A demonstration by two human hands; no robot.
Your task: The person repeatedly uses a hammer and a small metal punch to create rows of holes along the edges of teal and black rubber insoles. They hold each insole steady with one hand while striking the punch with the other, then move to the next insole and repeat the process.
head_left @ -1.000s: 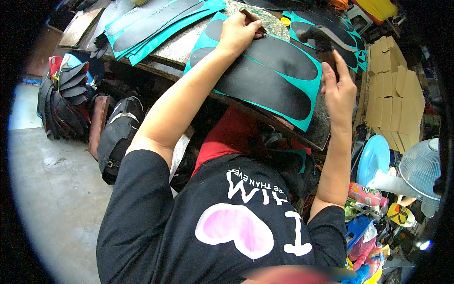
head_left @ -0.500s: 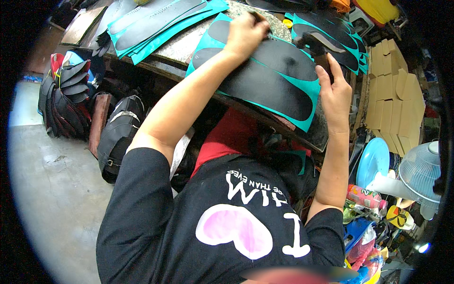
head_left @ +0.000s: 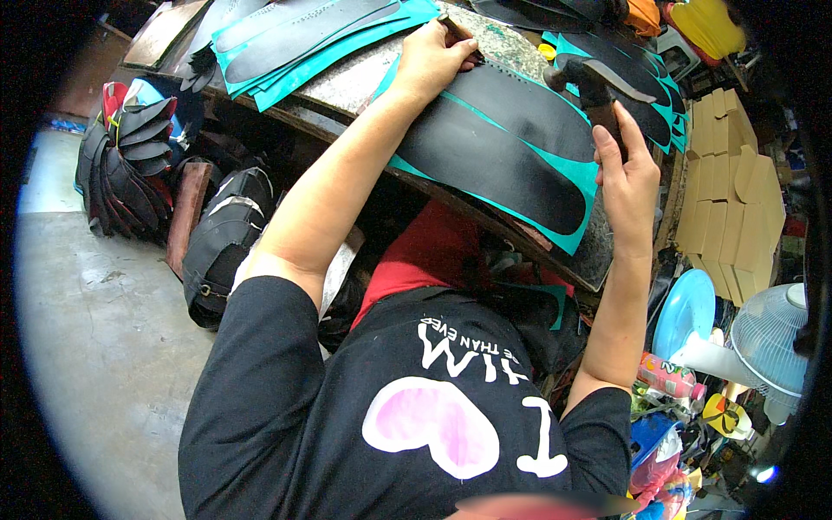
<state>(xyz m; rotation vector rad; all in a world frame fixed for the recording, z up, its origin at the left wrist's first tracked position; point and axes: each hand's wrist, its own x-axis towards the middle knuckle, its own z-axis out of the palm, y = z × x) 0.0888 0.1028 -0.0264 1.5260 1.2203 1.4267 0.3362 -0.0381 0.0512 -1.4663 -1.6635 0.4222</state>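
Note:
On the work surface in front of me lies a teal sheet (head_left: 487, 115) carrying black sole-shaped pieces (head_left: 498, 165). My left hand (head_left: 431, 65) is closed round a short dark punch (head_left: 454, 33), its lower end down at the far edge of a black piece. Small dots run along that edge beside it. Over the right part of the sheet, my right hand (head_left: 626, 169) grips the handle of a claw hammer (head_left: 596, 87). The hammer's head is raised, apart from the punch.
More teal sheets with black shapes (head_left: 295, 43) are stacked at the far left, others (head_left: 620, 74) at the far right. Folded cardboard (head_left: 719, 191) and a fan (head_left: 771, 334) stand on the right. A bundle of black pieces (head_left: 126, 173) sits on the left.
My left hand has shifted left along the black piece's far edge with the punch. The hammer, blurred before, now shows sharply, a little farther right. The whole view has shifted slightly.

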